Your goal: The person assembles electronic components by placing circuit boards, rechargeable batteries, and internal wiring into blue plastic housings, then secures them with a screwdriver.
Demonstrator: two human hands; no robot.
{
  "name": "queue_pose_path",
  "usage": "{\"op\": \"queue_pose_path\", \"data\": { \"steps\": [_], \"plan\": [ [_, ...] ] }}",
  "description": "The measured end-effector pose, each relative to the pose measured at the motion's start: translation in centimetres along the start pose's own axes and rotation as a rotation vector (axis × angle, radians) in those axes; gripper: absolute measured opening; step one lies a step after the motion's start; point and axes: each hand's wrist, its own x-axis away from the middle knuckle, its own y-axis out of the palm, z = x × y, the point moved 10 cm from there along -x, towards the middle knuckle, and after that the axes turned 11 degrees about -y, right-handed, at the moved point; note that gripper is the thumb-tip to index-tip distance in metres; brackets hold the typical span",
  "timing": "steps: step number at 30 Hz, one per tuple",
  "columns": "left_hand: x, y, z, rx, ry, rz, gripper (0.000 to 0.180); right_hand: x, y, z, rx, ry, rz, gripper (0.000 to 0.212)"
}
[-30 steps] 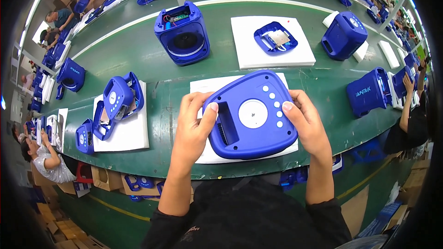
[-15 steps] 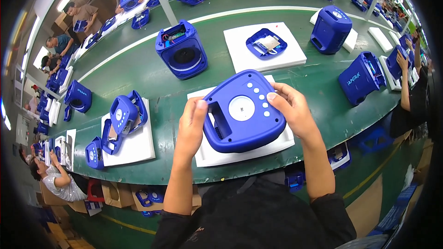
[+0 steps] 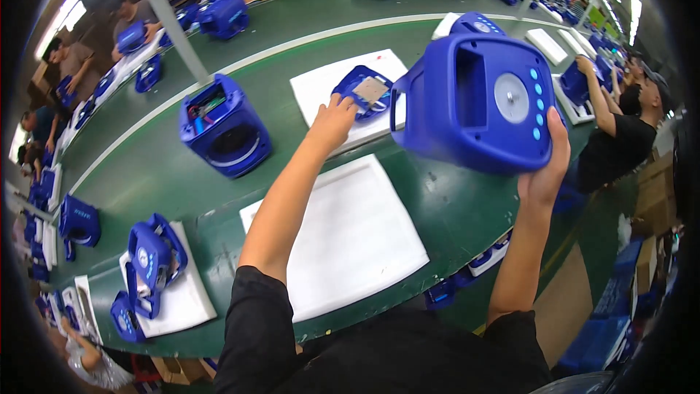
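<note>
My right hand (image 3: 548,157) is closed on the lower right side of a blue speaker housing (image 3: 467,147), thumb along its edge. The housing hangs tilted above the bench, its face with a white dial, a row of round buttons and a handle opening turned up toward me. My left hand (image 3: 335,120) stretches forward with fingers apart, fingertips at the near left rim of a blue cover (image 3: 354,80) with a tan board inside. That cover lies on a white foam pad (image 3: 310,80). Nearer me is a bare white foam pad (image 3: 357,237).
An open blue speaker housing (image 3: 244,146) with wires stands left of the pads. Further left, several blue parts lie on another foam pad (image 3: 182,295). A blue housing (image 3: 474,23) stands behind the held one. A metal post (image 3: 171,22) rises beyond. People work along the bench.
The blue housing has gone from both hands above the near pad to my right hand alone, farther right. My left hand has let go and reached forward to the cover. The view has shifted right.
</note>
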Motion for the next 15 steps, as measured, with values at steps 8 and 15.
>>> {"op": "queue_pose_path", "data": {
  "steps": [8, 15],
  "plan": [
    [1.5, -3.7, 0.6, -0.025, 0.076, -0.036, 0.032, -9.6, 4.8, 9.0, 0.121, -0.064, -0.014, 0.049],
    [21.1, -17.9, 0.7, 0.943, -0.347, -0.129, 0.047, -11.6, 11.3, 21.9, 0.232, 0.142, -0.203, 0.042]
  ]
}}
